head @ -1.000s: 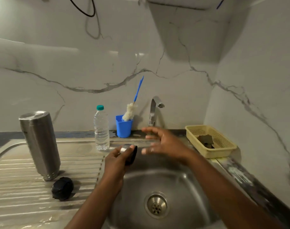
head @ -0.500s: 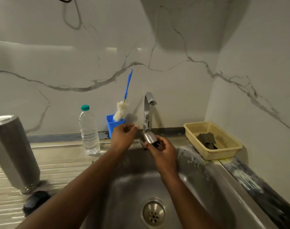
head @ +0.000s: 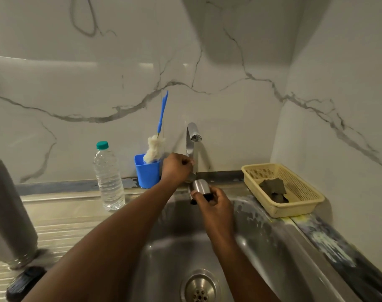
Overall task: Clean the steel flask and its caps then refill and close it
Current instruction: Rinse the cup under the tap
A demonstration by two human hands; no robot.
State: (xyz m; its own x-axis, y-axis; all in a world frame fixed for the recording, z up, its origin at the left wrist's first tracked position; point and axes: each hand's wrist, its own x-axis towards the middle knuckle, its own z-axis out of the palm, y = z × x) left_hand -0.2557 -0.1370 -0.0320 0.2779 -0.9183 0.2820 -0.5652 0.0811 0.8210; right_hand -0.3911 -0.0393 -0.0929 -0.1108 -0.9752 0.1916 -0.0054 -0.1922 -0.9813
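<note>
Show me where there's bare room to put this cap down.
Bare: the ribbed drainboard between the steel flask and the water bottle, and the sink bowl around the drain. Crowded: the back ledge, where bottle, blue cup, tap, left hand and right hand bunch; the yellow basket fills the right corner.

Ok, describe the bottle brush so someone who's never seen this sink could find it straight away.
Start at the steel tap behind the sink. Just left of it, against the marble wall, a blue plastic cup holds the bottle brush. Only it has a fluffy white head on a thin blue handle; the water bottle further left is clear plastic.
</note>
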